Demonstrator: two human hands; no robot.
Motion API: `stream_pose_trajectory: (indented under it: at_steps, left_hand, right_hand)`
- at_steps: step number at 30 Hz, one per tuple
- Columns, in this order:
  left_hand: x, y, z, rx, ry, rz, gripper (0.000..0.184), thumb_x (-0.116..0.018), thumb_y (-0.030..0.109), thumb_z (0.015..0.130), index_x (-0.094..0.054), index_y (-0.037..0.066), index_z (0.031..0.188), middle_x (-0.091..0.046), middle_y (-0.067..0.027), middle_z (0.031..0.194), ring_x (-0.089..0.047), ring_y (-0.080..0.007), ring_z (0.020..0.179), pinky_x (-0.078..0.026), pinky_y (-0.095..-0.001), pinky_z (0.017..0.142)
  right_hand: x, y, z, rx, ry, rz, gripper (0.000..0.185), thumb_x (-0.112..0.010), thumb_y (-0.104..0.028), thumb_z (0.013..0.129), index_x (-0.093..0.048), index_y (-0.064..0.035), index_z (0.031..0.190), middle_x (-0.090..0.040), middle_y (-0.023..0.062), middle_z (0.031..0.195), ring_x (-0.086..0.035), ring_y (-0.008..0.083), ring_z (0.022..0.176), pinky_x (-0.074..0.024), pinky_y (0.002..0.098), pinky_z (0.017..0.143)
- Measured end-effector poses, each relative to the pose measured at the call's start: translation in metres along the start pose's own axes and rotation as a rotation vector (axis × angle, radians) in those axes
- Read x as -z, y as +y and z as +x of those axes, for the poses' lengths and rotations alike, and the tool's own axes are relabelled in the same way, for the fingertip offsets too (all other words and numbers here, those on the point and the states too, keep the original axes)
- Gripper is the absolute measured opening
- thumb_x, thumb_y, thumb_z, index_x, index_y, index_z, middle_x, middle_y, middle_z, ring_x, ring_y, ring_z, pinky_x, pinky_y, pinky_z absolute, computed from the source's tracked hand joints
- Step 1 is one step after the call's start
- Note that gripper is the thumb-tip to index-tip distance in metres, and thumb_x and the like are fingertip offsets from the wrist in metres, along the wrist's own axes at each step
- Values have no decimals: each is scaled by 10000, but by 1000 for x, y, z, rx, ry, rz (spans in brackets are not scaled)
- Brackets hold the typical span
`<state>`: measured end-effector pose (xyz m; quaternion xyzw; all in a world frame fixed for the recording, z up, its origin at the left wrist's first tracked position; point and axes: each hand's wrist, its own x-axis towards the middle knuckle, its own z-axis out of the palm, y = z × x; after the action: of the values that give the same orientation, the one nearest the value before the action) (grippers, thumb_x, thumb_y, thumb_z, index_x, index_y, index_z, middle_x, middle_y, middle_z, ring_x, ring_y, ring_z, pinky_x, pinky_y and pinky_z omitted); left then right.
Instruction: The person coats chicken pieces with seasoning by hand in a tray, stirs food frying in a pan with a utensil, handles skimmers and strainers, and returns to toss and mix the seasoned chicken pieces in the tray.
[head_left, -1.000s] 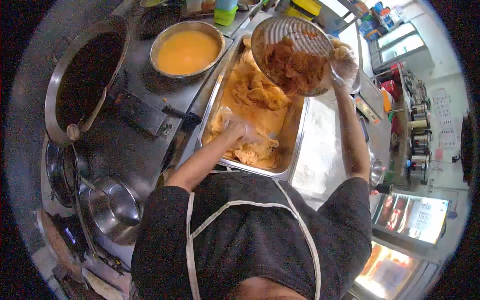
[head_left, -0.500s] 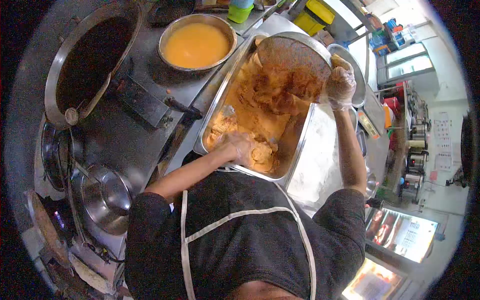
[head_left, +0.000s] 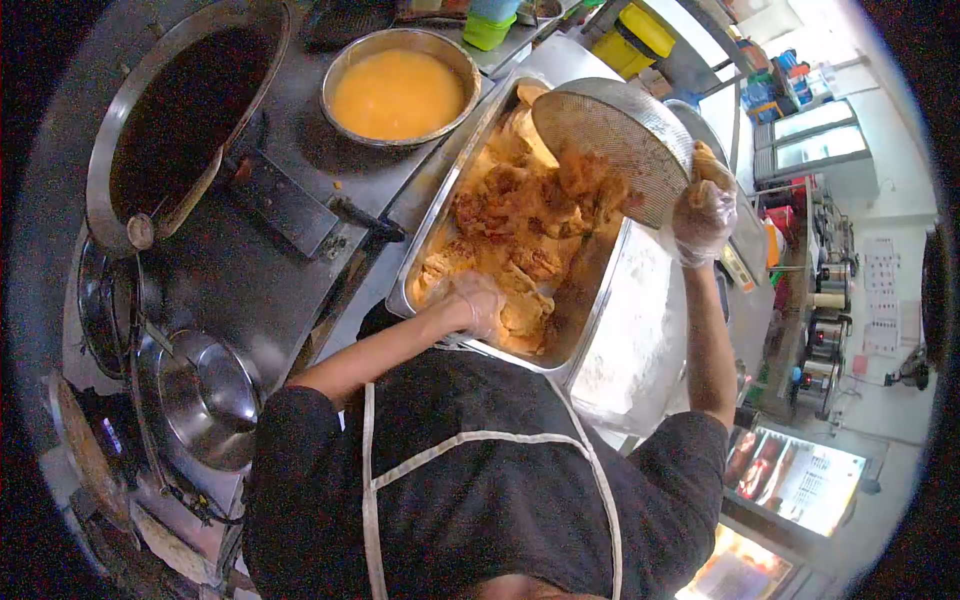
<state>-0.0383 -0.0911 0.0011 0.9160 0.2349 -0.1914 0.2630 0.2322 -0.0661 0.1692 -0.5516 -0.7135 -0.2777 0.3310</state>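
Note:
My right hand (head_left: 704,218), in a clear glove, grips the rim or handle of a wire mesh strainer (head_left: 625,140). The strainer is tilted over a deep steel tray (head_left: 572,372), with reddish-brown coated pieces (head_left: 590,190) at its lower edge. More dark coated pieces lie in the middle of the tray. My left hand (head_left: 474,305), gloved too, rests on paler orange battered pieces (head_left: 524,312) at the tray's near end. Its fingers are mostly hidden, so whether it grips a piece is unclear.
A bowl of orange liquid (head_left: 400,90) stands beyond the tray on the left. Farther left is a large pan of dark liquid (head_left: 180,120). White powder (head_left: 630,330) fills a container right of the tray. A steel bowl (head_left: 210,400) sits at the lower left.
The strainer has tipped and moved right with my right hand, and its dark pieces have dropped into the tray. My left hand has shifted slightly among the near pieces.

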Motion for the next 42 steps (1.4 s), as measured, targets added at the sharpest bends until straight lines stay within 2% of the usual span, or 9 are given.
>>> stream_pose_trajectory:
  at_steps: [5,8,12,16,26,28,32,37,42]
  left_hand:
    - [-37,-8,30,27,147,-198,495,-624,456,566,-673,27,809,-639,-211,868,-618,-338,789,-486,-450,711]
    - [-34,-5,30,95,-210,-339,505,-628,453,552,-670,10,790,-640,-207,855,-622,-327,786,-490,-434,705]
    - [-25,-10,21,53,54,-209,442,-625,417,559,-674,35,775,-643,-186,780,-628,-319,725,-494,-442,658]
    - [-31,-18,19,-49,129,-201,352,-651,378,517,-656,72,692,-627,-167,682,-620,-324,675,-492,-434,599]
    - [-107,-53,36,-227,666,-462,425,-616,431,621,-615,44,798,-614,-179,787,-592,-340,750,-473,-420,691]
    - [-89,-51,32,17,383,-340,246,-633,288,680,-618,65,780,-602,-127,692,-584,-301,639,-497,-386,607]
    - [-47,-45,5,237,602,-411,325,-668,329,606,-578,26,683,-565,-149,588,-589,-321,597,-495,-394,587]
    - [-41,-60,25,361,419,-225,862,-723,494,532,-467,-110,1092,-381,-328,1237,-415,-419,1130,-376,-459,913]
    - [-50,-74,67,330,416,-130,946,-701,621,481,-443,-64,1080,-465,-284,1130,-482,-362,1046,-380,-429,902]
  right_hand:
    - [13,-3,4,-138,56,164,191,-517,7,765,-566,28,948,-599,153,991,-592,261,903,-456,301,802]
    - [20,2,5,-204,150,257,190,-552,-4,735,-578,7,922,-596,140,977,-584,257,916,-447,310,818]
    - [22,4,24,-21,94,55,287,-584,-153,804,-542,38,1013,-562,138,1013,-564,249,959,-432,334,864]
    - [-41,8,44,-433,310,131,270,-630,-174,744,-593,-10,956,-594,91,939,-576,207,873,-451,330,794]
    - [-308,-84,93,-539,-605,1,246,-632,-303,693,-644,-109,843,-624,69,787,-601,203,731,-478,331,661]
    - [-334,-90,92,-508,-785,-124,244,-632,-329,682,-654,-129,820,-630,64,757,-606,202,702,-484,332,635]
    - [-352,-67,66,-657,-605,361,262,-585,-285,708,-649,-53,811,-638,117,730,-612,224,655,-487,350,600]
    - [-224,-21,35,-351,-592,414,297,-568,-307,675,-634,-30,759,-623,130,689,-602,233,637,-468,351,593]
    - [-196,65,-52,-610,-725,495,182,-557,-195,713,-609,-51,811,-605,115,733,-586,200,674,-464,333,616]
